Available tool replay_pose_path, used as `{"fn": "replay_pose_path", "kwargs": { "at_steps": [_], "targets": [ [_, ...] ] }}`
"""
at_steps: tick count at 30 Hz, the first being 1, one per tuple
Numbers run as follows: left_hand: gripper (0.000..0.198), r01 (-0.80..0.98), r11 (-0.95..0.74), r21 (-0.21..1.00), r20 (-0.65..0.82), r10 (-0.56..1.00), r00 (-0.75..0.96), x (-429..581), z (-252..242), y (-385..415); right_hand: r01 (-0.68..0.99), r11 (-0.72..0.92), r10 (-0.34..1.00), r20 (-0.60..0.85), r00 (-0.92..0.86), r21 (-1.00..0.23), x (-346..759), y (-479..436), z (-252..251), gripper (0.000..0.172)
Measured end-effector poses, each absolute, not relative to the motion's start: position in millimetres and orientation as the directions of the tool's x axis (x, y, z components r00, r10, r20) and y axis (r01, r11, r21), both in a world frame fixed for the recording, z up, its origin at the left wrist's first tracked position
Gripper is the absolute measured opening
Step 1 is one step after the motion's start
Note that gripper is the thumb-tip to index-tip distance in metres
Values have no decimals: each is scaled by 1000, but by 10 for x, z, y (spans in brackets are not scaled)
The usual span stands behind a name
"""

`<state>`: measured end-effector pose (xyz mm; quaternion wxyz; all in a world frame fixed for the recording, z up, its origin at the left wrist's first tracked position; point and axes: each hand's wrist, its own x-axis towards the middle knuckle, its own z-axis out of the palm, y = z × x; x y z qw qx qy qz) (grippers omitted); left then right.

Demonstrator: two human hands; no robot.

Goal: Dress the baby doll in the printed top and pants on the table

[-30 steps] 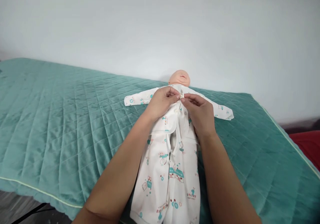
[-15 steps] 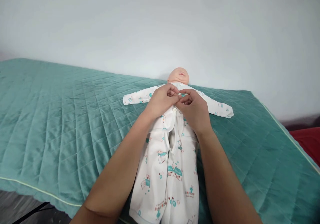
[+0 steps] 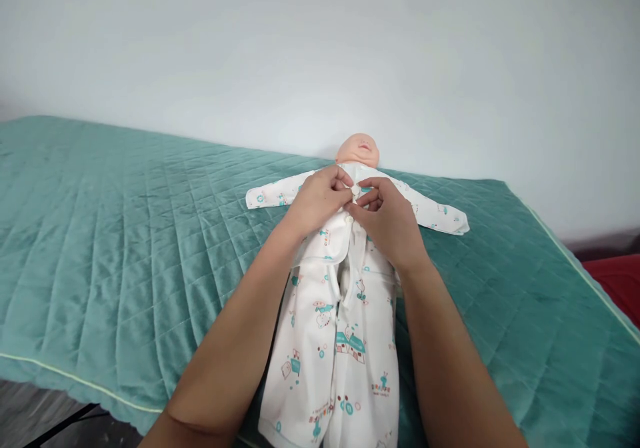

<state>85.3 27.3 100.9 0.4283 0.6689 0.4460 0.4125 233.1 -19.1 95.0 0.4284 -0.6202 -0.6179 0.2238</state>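
Note:
A baby doll (image 3: 358, 149) lies on its back, its arms spread, in a white long-sleeved top (image 3: 326, 240) and white trousers (image 3: 310, 341) with teal and brown prints. Both of my hands are at the front opening on the doll's chest. My left hand (image 3: 323, 198) pinches one edge of the top between thumb and fingers. Facing it, my right hand (image 3: 387, 216) pinches the other edge, with a small gap between the fingertips. A round button (image 3: 350, 220) shows just below them. Lower down, the hem of the top hangs slightly apart over the trousers.
A teal quilted cover (image 3: 125, 255) lies under the doll, with a pale piped edge. Behind it rises a plain white wall (image 3: 300, 55). Something red (image 3: 617, 285) stands beyond the right edge. Grey floor and a thin black bar (image 3: 63, 425) show at the lower left.
My fingertips have moved slightly apart, so more white cloth shows between them. My left hand has shifted a little to the left. The doll lies as before.

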Motion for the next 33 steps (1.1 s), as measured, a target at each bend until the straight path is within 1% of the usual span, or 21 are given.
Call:
{"fn": "replay_pose_path", "kwargs": {
  "at_steps": [3,5,6,8,10,13,15,17,19,22,24,28,31,33],
  "targets": [
    [15,209,-228,951,159,940,303,781,1045,256,637,107,964,236,121,-763,2399,-260,1028,31],
    [9,229,-235,945,141,921,363,712,1092,217,718,78,975,204,91,-692,2442,-334,1102,24],
    [6,259,-245,934,127,907,401,676,1121,190,759,63,983,173,67,-648,2456,-374,1141,23],
    [10,331,-283,900,97,870,483,614,1181,133,813,52,995,101,8,-580,2465,-449,1209,31],
    [14,380,-313,870,62,836,546,576,1229,86,822,64,998,50,-44,-565,2461,-497,1255,39],
    [8,417,-331,847,36,817,575,574,1262,51,783,86,996,26,-89,-616,2478,-506,1271,43],
    [6,427,-345,836,45,818,573,590,1261,48,730,87,994,9,-110,-678,2514,-484,1253,41],
    [8,420,-357,834,61,817,573,599,1243,51,649,88,990,-5,-140,-755,2550,-460,1218,40],
    [11,388,-336,858,66,822,566,594,1209,49,545,90,985,-6,-170,-833,2564,-446,1166,42],
    [11,302,-245,921,46,839,543,582,1144,34,400,77,983,3,-182,-913,2531,-445,1069,42],
    [10,277,-223,935,51,855,517,589,1107,20,342,64,989,13,-150,-937,2496,-453,1005,41],
    [2,323,-314,893,119,855,504,630,1082,4,251,65,996,47,-74,-966,2462,-466,921,37],
    [7,360,-358,862,137,847,513,640,1086,4,225,66,997,54,-59,-972,2453,-464,895,38],
    [12,355,-338,871,125,853,506,628,1085,5,228,78,996,66,-63,-971,2442,-460,887,39]
  ]
}}
